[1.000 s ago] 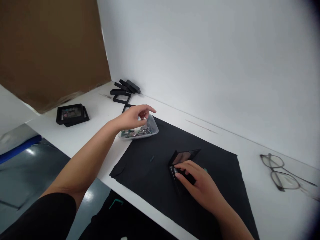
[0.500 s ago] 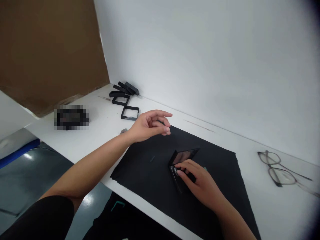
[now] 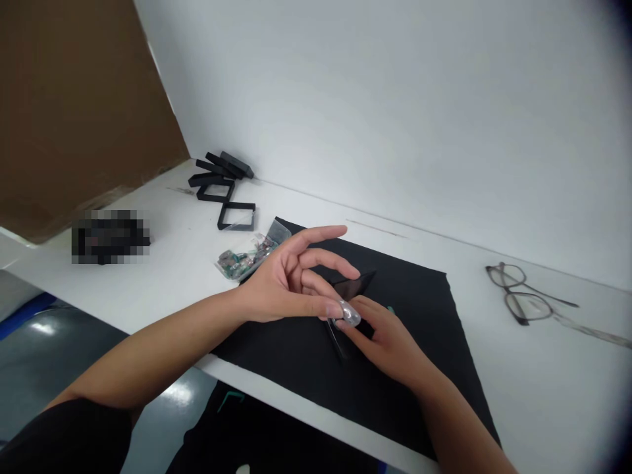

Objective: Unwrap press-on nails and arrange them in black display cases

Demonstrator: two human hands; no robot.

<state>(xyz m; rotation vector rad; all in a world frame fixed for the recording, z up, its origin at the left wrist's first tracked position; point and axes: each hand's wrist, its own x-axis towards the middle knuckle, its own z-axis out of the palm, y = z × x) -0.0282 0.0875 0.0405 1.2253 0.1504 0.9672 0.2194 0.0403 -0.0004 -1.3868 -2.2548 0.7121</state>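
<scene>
My left hand [image 3: 301,283] reaches over the mat, index and middle fingers stretched out, its thumb and a lower finger meeting at a small shiny, clear rounded piece [image 3: 351,315]. My right hand [image 3: 388,336] has its thumb and fingers closed at the same piece from the other side. What the piece is, I cannot tell. Behind and below the hands, a black hinged display frame [image 3: 364,283] with a see-through pane stands open on the black mat [image 3: 409,382]. The hands partly cover it.
Several black frames [image 3: 237,216] lie at the back left, against the wall. Next to my left wrist is a clear tray or bag [image 3: 241,260] of small green and silvery items. Glasses [image 3: 527,304] lie on the right; a blurred-out dark object [image 3: 111,237] is at the far left.
My left hand has moved right and down to the shiny piece at my right hand's fingertips. The view has shifted, and the clear tray or bag shows more fully.
</scene>
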